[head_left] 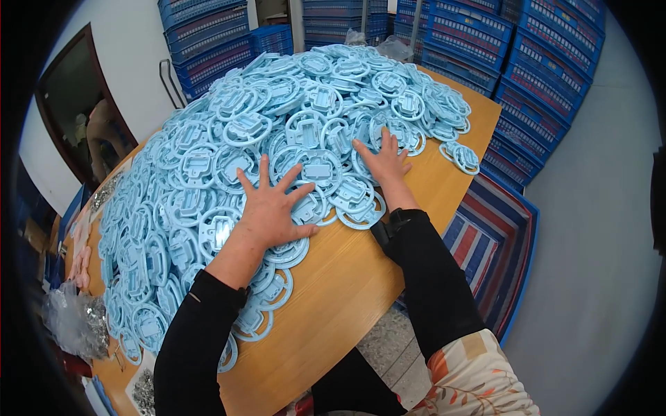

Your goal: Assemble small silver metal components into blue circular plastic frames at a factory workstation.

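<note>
A large heap of light blue plastic ring-shaped parts, each with a boxy frame in its middle, covers much of the wooden table. My left hand lies over the near side of the heap, fingers spread wide and palm down. Farther right, my right hand rests against the heap's right edge, its fingers also apart. Neither hand grips a part. Beneath both palms, some of the rings are hidden. Black sleeves cover my forearms, and a dark band circles my right wrist.
Two or three rings lie apart near the table's right edge. Below that edge stands a blue crate with a striped lining. Stacked blue crates line the back and right. Clear plastic bags sit at the left.
</note>
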Available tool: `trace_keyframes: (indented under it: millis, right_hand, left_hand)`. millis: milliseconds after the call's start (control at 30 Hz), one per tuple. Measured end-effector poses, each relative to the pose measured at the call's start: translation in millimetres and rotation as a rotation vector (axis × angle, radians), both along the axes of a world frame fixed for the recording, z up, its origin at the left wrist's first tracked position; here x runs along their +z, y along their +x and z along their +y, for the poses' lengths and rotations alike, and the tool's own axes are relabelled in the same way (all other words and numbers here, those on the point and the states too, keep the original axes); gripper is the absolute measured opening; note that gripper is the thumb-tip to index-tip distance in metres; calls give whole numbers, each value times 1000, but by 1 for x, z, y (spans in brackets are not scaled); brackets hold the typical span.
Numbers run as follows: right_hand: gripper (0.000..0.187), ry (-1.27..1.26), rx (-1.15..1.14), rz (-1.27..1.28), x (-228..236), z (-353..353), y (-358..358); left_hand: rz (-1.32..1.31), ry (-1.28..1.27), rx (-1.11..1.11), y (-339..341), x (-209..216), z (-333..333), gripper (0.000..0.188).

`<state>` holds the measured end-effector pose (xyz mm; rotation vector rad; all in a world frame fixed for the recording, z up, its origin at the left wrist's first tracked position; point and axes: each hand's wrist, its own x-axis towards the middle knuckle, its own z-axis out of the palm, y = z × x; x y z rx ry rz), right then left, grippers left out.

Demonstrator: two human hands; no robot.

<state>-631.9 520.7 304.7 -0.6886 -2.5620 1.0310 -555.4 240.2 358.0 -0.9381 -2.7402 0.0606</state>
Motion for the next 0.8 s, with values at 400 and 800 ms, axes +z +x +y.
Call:
trace_keyframes:
  millis: [400, 800]
  right_hand:
    - [83, 62, -19, -8, 2, 10, 17]
    - [67, 398, -417, 34, 1, 117, 28]
  left_hand:
    - [25, -32, -54, 10, 2, 4, 94]
    - [44, -116, -72, 22, 9, 2, 99]
